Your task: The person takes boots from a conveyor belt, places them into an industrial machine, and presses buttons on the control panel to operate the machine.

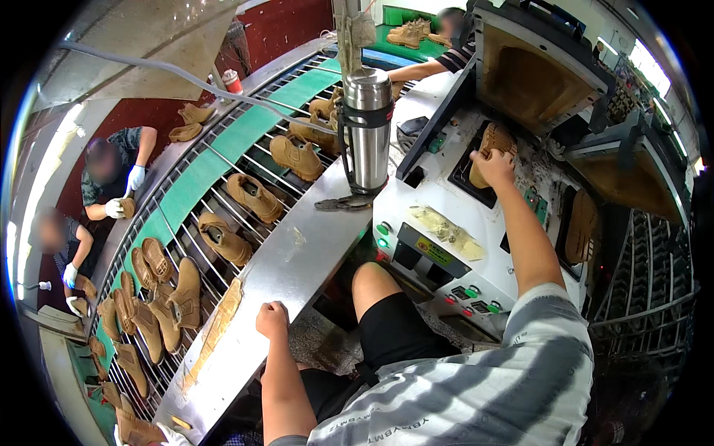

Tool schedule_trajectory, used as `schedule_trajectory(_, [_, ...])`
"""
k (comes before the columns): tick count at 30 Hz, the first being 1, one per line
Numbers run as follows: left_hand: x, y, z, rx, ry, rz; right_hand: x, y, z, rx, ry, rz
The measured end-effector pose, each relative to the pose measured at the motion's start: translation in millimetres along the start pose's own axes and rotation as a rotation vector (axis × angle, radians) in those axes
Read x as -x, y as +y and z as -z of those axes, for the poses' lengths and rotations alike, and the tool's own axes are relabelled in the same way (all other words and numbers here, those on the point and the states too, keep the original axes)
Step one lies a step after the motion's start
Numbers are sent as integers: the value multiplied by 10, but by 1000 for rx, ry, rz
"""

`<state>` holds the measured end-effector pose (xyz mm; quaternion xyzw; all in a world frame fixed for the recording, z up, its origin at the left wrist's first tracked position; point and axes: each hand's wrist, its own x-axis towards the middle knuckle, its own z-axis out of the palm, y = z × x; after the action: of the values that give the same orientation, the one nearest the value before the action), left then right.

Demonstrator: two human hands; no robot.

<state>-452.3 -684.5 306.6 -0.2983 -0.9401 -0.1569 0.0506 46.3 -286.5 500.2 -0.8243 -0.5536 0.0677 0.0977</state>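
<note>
My right hand (494,168) is closed on a tan shoe (499,138) above the dark recessed pad of a white press machine (454,201). The shoe's treaded sole shows, while part of its upper is covered by my fingers. Behind it stands the raised lid (532,70) with a brown inner face. My left hand (272,320) makes a fist at the edge of the metal bench (297,260), with nothing visible in it. A second tan shoe (581,227) lies sole-up in the machine's right-hand station, under another raised lid (632,167).
A steel thermos (367,130) stands at the bench's far end, beside dark pliers-like tool (343,203). Several tan boots (253,197) sit on a roller conveyor (223,160) with a green strip. Co-workers in gloves (134,179) handle shoes across it; another person's arm (420,70) reaches in at the back.
</note>
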Motion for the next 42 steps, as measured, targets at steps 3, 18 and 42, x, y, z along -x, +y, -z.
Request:
schedule_trajectory(3, [1, 13, 10, 18, -32, -3, -50, 40, 188, 21, -92, 132])
schedule_trajectory(18, [631, 1735, -537, 1334, -615, 210, 500, 1175, 113, -243, 304, 308])
schedule_trajectory(42, [1565, -518, -1190, 1107, -863, 514, 635, 3291, 1219, -29, 347, -237])
